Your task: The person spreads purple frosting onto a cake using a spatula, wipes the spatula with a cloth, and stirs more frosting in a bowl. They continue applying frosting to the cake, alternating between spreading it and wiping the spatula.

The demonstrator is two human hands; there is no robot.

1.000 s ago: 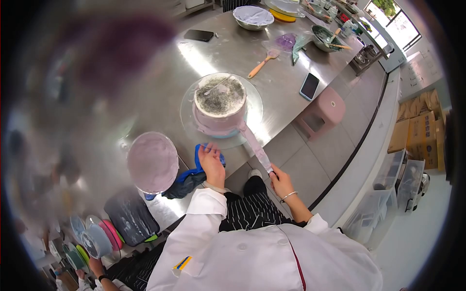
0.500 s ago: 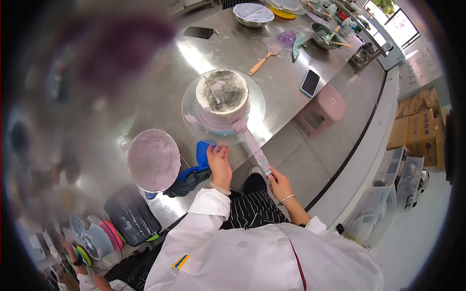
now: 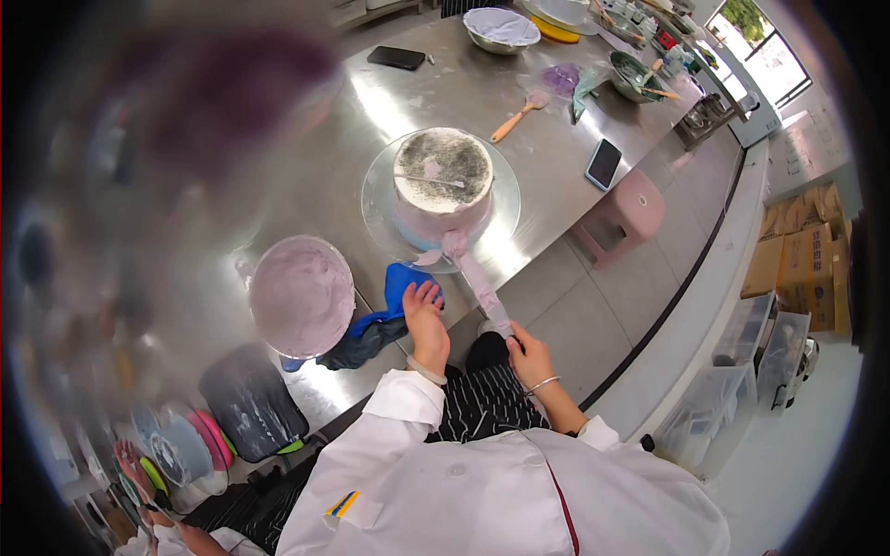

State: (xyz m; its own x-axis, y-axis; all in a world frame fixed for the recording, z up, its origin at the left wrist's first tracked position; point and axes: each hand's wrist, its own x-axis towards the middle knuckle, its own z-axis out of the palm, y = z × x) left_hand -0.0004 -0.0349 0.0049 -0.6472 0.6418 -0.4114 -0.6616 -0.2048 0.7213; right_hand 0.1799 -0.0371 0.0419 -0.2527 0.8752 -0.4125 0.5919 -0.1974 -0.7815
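My right hand (image 3: 529, 355) is closed round the handle of an icing spatula (image 3: 484, 289), whose blade is smeared with pink cream. A lump of cream at its far end meets the lower side of a round cake form (image 3: 443, 171). That form has a worn grey-white top and pink cream round its side. It stands on a clear turntable (image 3: 378, 202). Just in front of the turntable's near edge, my left hand (image 3: 426, 322) is open with fingers raised and holds nothing. Left of it are a blue cloth (image 3: 400, 280) and a bowl of pink cream (image 3: 302, 295).
Two phones (image 3: 603, 164) (image 3: 397, 58) and a cream-smeared brush-like spatula (image 3: 519, 115) lie on the steel table (image 3: 324, 190). Bowls (image 3: 502, 30) (image 3: 632, 78) stand farther back. A pink stool (image 3: 623, 215) is beside the table. Another person's hand (image 3: 133, 465) shows lower left.
The turntable and cake form have turned counterclockwise; a cream smear has come from the left to the front. The spatula stays against the side. The whole view has shifted slightly.
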